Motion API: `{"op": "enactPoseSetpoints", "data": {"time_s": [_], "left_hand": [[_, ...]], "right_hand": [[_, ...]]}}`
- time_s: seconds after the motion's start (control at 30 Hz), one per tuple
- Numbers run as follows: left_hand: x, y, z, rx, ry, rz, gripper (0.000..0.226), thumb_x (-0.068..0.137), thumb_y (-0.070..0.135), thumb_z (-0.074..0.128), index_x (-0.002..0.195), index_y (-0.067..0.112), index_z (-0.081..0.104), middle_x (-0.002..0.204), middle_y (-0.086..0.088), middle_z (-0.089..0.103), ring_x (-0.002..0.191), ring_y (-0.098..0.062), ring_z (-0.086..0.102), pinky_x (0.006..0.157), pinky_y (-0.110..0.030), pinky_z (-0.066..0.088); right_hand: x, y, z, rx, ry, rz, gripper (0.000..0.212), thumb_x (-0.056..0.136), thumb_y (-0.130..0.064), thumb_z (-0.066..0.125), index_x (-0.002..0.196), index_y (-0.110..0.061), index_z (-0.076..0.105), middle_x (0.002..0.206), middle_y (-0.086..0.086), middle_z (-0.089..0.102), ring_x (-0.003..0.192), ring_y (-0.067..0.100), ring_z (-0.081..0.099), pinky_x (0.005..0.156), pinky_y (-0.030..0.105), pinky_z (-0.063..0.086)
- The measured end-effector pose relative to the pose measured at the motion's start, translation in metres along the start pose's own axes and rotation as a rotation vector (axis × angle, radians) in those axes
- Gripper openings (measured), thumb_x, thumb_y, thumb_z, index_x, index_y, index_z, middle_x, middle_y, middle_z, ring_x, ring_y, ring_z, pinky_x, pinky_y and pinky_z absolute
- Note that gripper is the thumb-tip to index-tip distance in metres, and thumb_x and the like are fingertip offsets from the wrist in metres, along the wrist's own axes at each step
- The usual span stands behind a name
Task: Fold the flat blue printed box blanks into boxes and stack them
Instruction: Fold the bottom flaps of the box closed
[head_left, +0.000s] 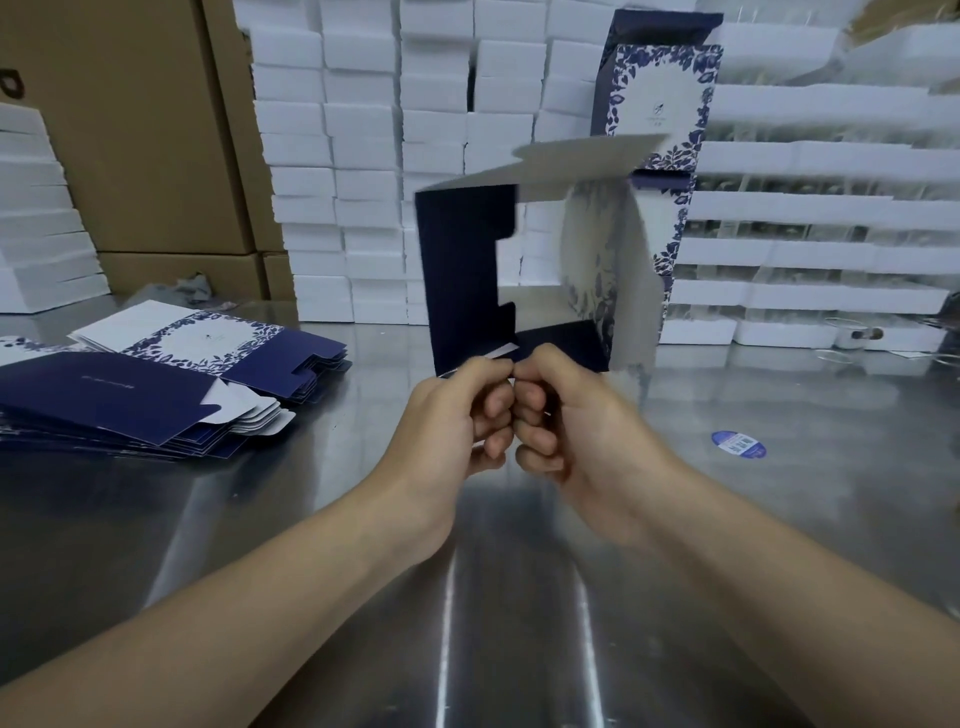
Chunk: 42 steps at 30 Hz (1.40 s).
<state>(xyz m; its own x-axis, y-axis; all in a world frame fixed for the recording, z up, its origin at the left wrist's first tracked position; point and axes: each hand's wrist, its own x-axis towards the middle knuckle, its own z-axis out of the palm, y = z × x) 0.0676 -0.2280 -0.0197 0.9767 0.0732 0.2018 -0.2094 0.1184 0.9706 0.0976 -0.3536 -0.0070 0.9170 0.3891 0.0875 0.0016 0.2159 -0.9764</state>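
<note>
A half-opened blue printed box blank (457, 270) stands in front of me above the metal table, its white inside and a leaf-printed panel showing. My left hand (462, 410) and my right hand (561, 410) meet knuckle to knuckle at its lower edge, and each pinches a bottom flap there. A pile of flat blue blanks (156, 384) lies on the table at the left. Folded blue-and-white boxes (660, 104) stand stacked upright behind the held blank, at the back right.
The shiny steel table (779, 493) carries a round blue sticker (738, 445) at the right. White foam trays (363, 156) fill the back wall and the right. Brown cartons (130, 130) stand at the back left, with more white trays (36, 218) beside them.
</note>
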Motion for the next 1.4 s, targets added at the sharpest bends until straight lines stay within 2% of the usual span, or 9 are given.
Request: {"op": "enactPoseSetpoints", "data": {"time_s": [0.27, 0.5, 0.73, 0.93, 1.07, 1.13, 1.23, 1.33, 1.4], "left_hand": [[0.003, -0.001, -0.001, -0.005, 0.085, 0.022, 0.051, 0.102, 0.031, 0.052, 0.052, 0.028, 0.045, 0.058, 0.005, 0.037, 0.055, -0.013, 0.042, 0.059, -0.027, 0.039], [0.003, -0.003, 0.000, -0.013, 0.040, -0.008, 0.052, 0.103, 0.035, 0.053, 0.051, 0.027, 0.047, 0.055, 0.006, 0.040, 0.053, -0.012, 0.043, 0.060, -0.026, 0.041], [0.005, -0.005, -0.003, -0.022, 0.009, -0.089, 0.048, 0.101, 0.043, 0.056, 0.056, 0.027, 0.052, 0.059, 0.007, 0.039, 0.053, -0.011, 0.046, 0.056, -0.026, 0.037], [0.009, -0.007, -0.005, -0.087, 0.045, -0.135, 0.054, 0.104, 0.035, 0.053, 0.051, 0.027, 0.049, 0.056, 0.007, 0.035, 0.050, -0.010, 0.043, 0.052, -0.025, 0.034], [0.009, -0.008, -0.006, -0.055, 0.031, -0.187, 0.040, 0.098, 0.046, 0.064, 0.064, 0.026, 0.059, 0.061, 0.005, 0.039, 0.053, -0.011, 0.049, 0.052, -0.024, 0.037], [0.011, -0.007, -0.008, -0.050, 0.084, -0.200, 0.032, 0.084, 0.053, 0.079, 0.090, 0.023, 0.069, 0.070, 0.005, 0.055, 0.061, -0.010, 0.061, 0.054, -0.026, 0.044], [0.016, -0.006, -0.015, -0.024, 0.214, -0.104, 0.085, 0.062, 0.050, 0.091, 0.136, 0.042, 0.050, 0.108, 0.008, 0.076, 0.099, -0.011, 0.073, 0.072, -0.033, 0.059], [0.017, 0.001, -0.021, 0.047, 0.268, 0.096, 0.106, 0.060, 0.045, 0.095, 0.135, 0.074, 0.025, 0.140, 0.011, 0.062, 0.125, -0.010, 0.064, 0.106, -0.043, 0.052], [0.017, 0.005, -0.026, 0.122, 0.278, 0.205, 0.107, 0.064, 0.043, 0.094, 0.139, 0.076, 0.025, 0.152, 0.012, 0.050, 0.133, -0.006, 0.057, 0.117, -0.040, 0.042]], "right_hand": [[0.003, 0.001, -0.003, 0.036, 0.062, -0.031, 0.036, 0.093, -0.023, 0.055, 0.058, -0.019, 0.047, 0.059, -0.003, 0.040, 0.049, 0.013, 0.030, 0.050, 0.030, 0.018], [0.004, 0.001, -0.002, -0.002, 0.018, -0.024, 0.033, 0.092, -0.025, 0.056, 0.060, -0.019, 0.049, 0.068, 0.001, 0.050, 0.050, 0.012, 0.031, 0.048, 0.027, 0.019], [0.005, 0.004, -0.002, 0.037, 0.201, -0.049, 0.045, 0.097, -0.019, 0.053, 0.052, -0.020, 0.048, 0.057, -0.002, 0.037, 0.045, 0.012, 0.026, 0.041, 0.024, 0.020], [0.008, 0.005, -0.006, -0.022, 0.287, -0.022, 0.035, 0.096, -0.027, 0.058, 0.062, -0.020, 0.051, 0.060, -0.002, 0.036, 0.048, 0.013, 0.027, 0.042, 0.025, 0.019], [0.011, 0.005, -0.009, 0.000, 0.348, -0.028, 0.036, 0.099, -0.021, 0.052, 0.064, -0.020, 0.045, 0.054, -0.006, 0.036, 0.043, 0.011, 0.026, 0.039, 0.023, 0.018], [0.013, 0.000, -0.013, -0.033, 0.378, -0.059, 0.037, 0.098, -0.019, 0.050, 0.063, -0.022, 0.039, 0.053, -0.006, 0.034, 0.043, 0.012, 0.024, 0.041, 0.025, 0.018], [0.015, -0.009, -0.024, -0.207, 0.432, -0.175, 0.043, 0.095, -0.017, 0.050, 0.057, -0.026, 0.033, 0.058, -0.002, 0.030, 0.052, 0.017, 0.021, 0.053, 0.033, 0.016], [0.014, -0.012, -0.033, -0.476, 0.473, -0.335, 0.041, 0.092, -0.021, 0.050, 0.056, -0.023, 0.032, 0.058, -0.002, 0.025, 0.054, 0.015, 0.018, 0.053, 0.031, 0.015], [0.013, -0.011, -0.038, -0.628, 0.475, -0.424, 0.037, 0.088, -0.030, 0.049, 0.056, -0.021, 0.032, 0.057, -0.002, 0.026, 0.053, 0.013, 0.020, 0.046, 0.027, 0.018]]}}
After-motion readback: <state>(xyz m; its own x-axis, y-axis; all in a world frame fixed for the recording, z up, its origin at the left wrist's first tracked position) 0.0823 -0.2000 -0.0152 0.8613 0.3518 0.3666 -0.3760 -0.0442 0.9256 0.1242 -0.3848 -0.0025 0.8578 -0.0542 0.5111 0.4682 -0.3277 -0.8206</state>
